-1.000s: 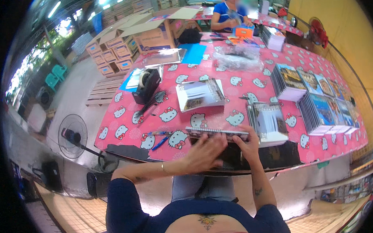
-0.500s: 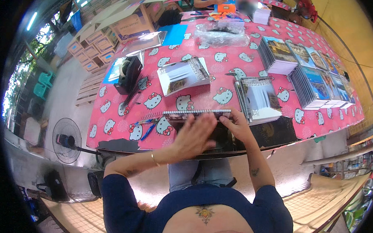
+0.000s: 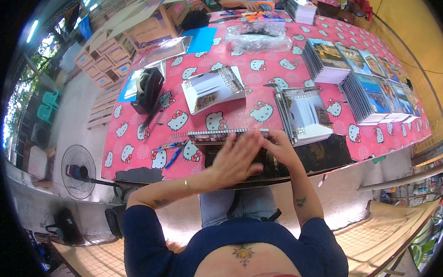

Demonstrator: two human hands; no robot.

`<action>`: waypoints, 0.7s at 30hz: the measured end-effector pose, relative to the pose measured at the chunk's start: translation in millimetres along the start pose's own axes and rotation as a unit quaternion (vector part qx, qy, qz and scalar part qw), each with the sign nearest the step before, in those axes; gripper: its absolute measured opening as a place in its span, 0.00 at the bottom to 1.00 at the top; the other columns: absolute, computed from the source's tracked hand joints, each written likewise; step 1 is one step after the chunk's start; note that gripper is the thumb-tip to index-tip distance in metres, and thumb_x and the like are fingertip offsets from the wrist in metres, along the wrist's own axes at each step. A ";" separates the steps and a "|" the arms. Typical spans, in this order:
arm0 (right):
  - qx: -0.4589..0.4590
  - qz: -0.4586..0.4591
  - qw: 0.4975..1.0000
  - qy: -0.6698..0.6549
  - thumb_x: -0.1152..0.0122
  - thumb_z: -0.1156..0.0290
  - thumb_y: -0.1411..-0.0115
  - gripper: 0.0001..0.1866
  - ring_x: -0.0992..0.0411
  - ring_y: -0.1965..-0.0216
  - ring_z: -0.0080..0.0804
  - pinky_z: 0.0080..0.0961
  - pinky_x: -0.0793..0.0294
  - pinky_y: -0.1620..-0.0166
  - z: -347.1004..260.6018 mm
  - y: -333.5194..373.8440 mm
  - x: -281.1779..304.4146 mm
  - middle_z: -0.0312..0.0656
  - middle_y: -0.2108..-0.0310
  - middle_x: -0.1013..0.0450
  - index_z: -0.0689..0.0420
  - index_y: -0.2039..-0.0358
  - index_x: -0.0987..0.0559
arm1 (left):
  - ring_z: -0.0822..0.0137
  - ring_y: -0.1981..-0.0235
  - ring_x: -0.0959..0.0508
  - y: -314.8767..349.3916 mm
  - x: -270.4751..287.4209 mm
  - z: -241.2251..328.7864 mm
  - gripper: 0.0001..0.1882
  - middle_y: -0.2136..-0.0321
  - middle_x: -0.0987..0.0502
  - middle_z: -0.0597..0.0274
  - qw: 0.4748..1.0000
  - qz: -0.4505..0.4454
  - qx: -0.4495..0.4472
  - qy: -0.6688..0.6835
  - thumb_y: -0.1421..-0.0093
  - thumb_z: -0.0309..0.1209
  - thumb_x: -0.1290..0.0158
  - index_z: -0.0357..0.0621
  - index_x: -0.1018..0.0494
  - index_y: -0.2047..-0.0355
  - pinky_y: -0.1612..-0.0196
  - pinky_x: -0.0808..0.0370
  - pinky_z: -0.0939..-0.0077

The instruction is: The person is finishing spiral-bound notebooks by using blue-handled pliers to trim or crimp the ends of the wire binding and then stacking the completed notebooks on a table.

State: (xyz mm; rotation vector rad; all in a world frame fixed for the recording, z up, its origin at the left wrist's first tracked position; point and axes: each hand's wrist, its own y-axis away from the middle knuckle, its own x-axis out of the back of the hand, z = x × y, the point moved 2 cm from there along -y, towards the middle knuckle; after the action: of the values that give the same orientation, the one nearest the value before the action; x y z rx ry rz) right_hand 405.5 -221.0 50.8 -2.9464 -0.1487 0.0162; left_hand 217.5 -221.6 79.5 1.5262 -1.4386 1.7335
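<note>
A spiral notebook [image 3: 207,136] stands tilted at the table's near edge, its coil-bound edge upward and facing away from me. My right hand [image 3: 279,147] grips its right end between thumb and fingers. Stretched flat, my left hand [image 3: 237,160] lies over the right half of the notebook's edge with fingers extended. Most of the notebook's face is hidden behind my hands. Beneath them is a dark board [image 3: 324,155] along the table edge. To the right sits a stack of spiral notebooks [image 3: 306,113] with waterfall covers. Beyond the notebook lies a pile of unbound covers and pages [image 3: 212,92].
Blue pens [image 3: 172,157] and loose black coils lie left of my hands, near a black tape dispenser [image 3: 149,89]. Stacked notebooks [image 3: 371,104] fill the right side. A plastic bag [image 3: 257,38] lies farther back; a co-worker [image 3: 250,1] handles a notebook there. A fan [image 3: 78,172] stands left.
My left hand has slid right along the notebook's coil edge, toward my right hand. The right hand keeps its grip. The whole view has shifted slightly.
</note>
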 end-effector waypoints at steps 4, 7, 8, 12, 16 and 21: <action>0.029 0.000 1.000 -0.006 0.42 0.72 0.34 0.09 0.32 0.65 0.15 0.19 0.30 0.62 -8.4 1.2 -3.6 0.30 0.67 0.25 0.62 0.57 0.21 | 0.50 0.29 0.48 -41.3 22.6 -22.7 0.44 0.33 0.42 0.43 0.991 -0.008 0.048 -0.126 0.35 0.60 0.59 0.32 0.43 0.34 0.30 0.63 0.41; 0.035 -0.008 0.999 0.027 0.43 0.73 0.34 0.10 0.31 0.63 0.16 0.21 0.29 0.60 6.5 1.6 1.4 0.31 0.65 0.23 0.63 0.56 0.21 | 0.49 0.29 0.48 -14.1 18.4 8.1 0.43 0.33 0.43 0.42 0.999 0.015 -0.002 0.036 0.35 0.58 0.59 0.32 0.43 0.34 0.30 0.61 0.40; 0.021 -0.013 1.000 0.004 0.42 0.72 0.35 0.11 0.31 0.63 0.17 0.22 0.29 0.59 6.5 1.3 -0.1 0.33 0.64 0.22 0.64 0.55 0.22 | 0.50 0.28 0.50 -26.9 15.5 -5.8 0.45 0.32 0.44 0.42 1.000 -0.017 0.021 0.014 0.35 0.59 0.59 0.31 0.46 0.33 0.30 0.62 0.41; 0.063 0.053 0.994 0.067 0.40 0.72 0.35 0.13 0.31 0.65 0.17 0.22 0.29 0.60 1.3 8.1 2.6 0.38 0.66 0.22 0.64 0.52 0.22 | 0.48 0.27 0.53 -23.8 19.6 5.4 0.45 0.30 0.49 0.40 0.995 -0.036 0.034 0.090 0.35 0.58 0.59 0.31 0.49 0.32 0.30 0.66 0.42; 0.028 0.177 0.978 0.107 0.38 0.72 0.37 0.12 0.31 0.66 0.18 0.22 0.29 0.63 -25.7 23.0 -23.8 0.41 0.70 0.22 0.65 0.56 0.22 | 0.45 0.31 0.47 3.0 29.7 13.7 0.35 0.34 0.46 0.37 0.912 0.142 0.216 0.317 0.31 0.45 0.55 0.32 0.47 0.33 0.31 0.52 0.52; 0.239 0.100 0.937 0.233 0.31 0.65 0.43 0.19 0.27 0.55 0.38 0.39 0.30 0.50 -42.6 63.5 -82.5 0.41 0.55 0.26 0.50 0.50 0.22 | 0.59 0.37 0.36 20.4 38.6 -8.9 0.30 0.40 0.35 0.48 0.652 0.164 0.340 0.657 0.27 0.44 0.61 0.36 0.44 0.33 0.35 0.41 0.65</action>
State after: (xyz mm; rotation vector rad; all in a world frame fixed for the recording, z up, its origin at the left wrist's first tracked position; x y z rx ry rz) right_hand 330.6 -299.4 80.6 -2.3837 0.1974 -0.5348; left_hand 184.5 -233.4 107.0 -0.1848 -0.2206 2.7497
